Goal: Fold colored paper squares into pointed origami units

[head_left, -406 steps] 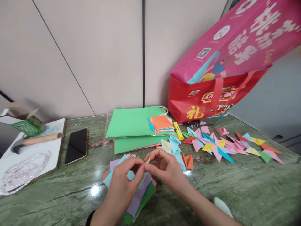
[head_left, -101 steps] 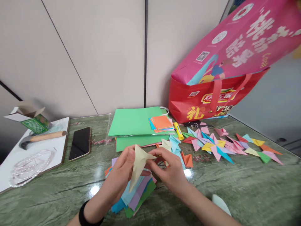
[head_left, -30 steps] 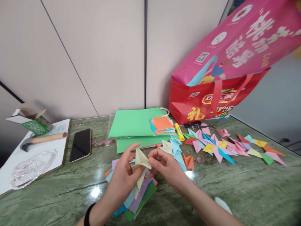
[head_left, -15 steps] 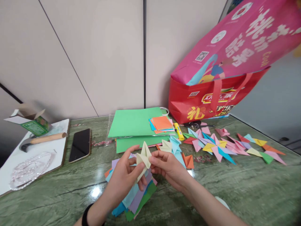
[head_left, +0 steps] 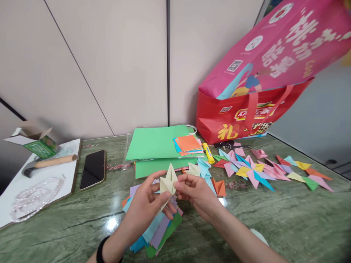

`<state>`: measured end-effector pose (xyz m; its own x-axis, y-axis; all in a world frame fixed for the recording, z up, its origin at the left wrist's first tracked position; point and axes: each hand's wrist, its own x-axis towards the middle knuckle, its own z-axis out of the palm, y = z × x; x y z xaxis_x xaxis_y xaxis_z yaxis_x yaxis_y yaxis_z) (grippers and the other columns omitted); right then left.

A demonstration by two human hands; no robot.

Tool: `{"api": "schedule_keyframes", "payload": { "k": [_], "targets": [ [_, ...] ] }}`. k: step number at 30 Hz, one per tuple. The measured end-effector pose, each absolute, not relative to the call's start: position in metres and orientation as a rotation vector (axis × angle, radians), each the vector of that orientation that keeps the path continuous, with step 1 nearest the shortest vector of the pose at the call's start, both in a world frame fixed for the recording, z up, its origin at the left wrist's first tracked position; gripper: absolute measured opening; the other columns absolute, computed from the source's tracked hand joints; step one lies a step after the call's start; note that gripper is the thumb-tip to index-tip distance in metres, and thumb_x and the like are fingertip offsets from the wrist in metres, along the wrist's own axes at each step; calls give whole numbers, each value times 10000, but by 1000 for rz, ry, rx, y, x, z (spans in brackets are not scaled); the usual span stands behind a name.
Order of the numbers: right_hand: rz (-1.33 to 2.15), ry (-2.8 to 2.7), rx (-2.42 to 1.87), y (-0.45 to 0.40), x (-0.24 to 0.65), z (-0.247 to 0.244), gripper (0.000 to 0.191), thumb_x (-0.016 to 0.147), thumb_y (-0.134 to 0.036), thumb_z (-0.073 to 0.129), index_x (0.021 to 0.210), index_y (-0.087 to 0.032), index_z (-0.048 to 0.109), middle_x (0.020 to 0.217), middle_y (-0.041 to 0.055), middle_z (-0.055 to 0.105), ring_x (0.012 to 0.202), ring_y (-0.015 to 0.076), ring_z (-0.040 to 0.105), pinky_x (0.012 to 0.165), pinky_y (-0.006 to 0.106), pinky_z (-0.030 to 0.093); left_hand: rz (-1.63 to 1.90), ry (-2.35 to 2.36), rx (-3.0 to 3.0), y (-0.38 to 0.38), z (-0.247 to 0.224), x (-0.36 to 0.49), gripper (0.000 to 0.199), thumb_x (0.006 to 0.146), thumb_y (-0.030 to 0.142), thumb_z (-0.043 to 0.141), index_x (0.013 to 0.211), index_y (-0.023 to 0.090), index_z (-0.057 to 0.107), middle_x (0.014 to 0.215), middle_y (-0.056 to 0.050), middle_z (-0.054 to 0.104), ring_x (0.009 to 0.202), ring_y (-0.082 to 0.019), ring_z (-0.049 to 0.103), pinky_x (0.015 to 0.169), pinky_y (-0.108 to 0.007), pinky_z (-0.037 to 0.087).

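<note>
Between my two hands is a pale yellow folded paper piece, its pointed tips facing up and outward. My left hand grips its left and lower side, thumb in front and fingers behind. At its right edge, my right hand pinches the paper between thumb and forefinger. Under my hands lies a fanned stack of coloured paper sheets. Just beyond, another pale yellow folded piece, light blue folded pieces and an orange folded piece rest on the table.
Green paper with small coloured squares lies at the back, beside a yellow glue stick. Several folded pieces spread rightward before a red bag. At left are a phone, a hammer and a white board.
The pale yellow folded piece has shifted very slightly up and to the right, its flaps looking a little more spread. Both hands keep hold of it.
</note>
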<state>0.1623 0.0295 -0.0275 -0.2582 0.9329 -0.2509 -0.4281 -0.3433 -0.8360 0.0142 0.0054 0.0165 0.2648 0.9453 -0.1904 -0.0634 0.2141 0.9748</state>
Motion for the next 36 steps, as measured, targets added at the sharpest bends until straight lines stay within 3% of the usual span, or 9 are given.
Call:
{"api": "schedule_keyframes", "payload": {
  "k": [7,12,24,28,31,33,36],
  "targets": [
    [1877,-840,-1007,28,161,-22,329,568,-385,774,680,-116,622,554,-12,619,473,57,548,496,175,466,903,1127,1150,6,14,11,469,772,300,586,1164,137,387,489,46,588,344,-117,530,335,-196,416],
    [1919,-868,-1044,28,163,-21,363,598,-435,740,595,-95,615,574,24,635,482,63,558,479,171,465,867,1135,1106,6,14,9,464,769,323,597,1154,131,423,496,42,588,324,-103,511,328,-190,412],
    [1967,-934,-1077,30,166,-23,398,662,-471,681,625,-78,638,563,35,623,465,65,553,456,175,463,845,1149,1054,7,16,5,454,746,341,632,1129,161,467,610,36,590,308,-75,514,253,-143,373],
    [1824,-999,-998,31,166,-25,309,670,-401,701,782,-126,615,630,14,651,526,84,586,513,204,491,854,1152,980,7,19,5,496,751,337,630,1171,169,427,609,29,611,295,-64,485,252,-140,364],
    [1723,-1114,-887,30,166,-22,322,681,-351,701,924,-168,595,665,0,659,605,119,625,567,242,507,837,1140,957,8,18,5,511,763,363,614,1186,150,421,475,53,571,273,-66,444,257,-136,336],
    [1699,-1165,-865,28,165,-19,297,692,-344,687,917,-164,616,690,8,660,636,128,632,584,253,510,839,1117,970,9,17,5,501,771,375,603,1172,128,434,402,60,542,276,-69,432,278,-136,326],
    [1665,-1166,-891,27,164,-14,268,689,-336,684,885,-157,644,675,4,646,620,120,616,578,255,513,883,1049,978,10,17,4,483,734,340,657,1119,122,461,473,22,603,376,-82,507,381,-157,394]
  ]
}}
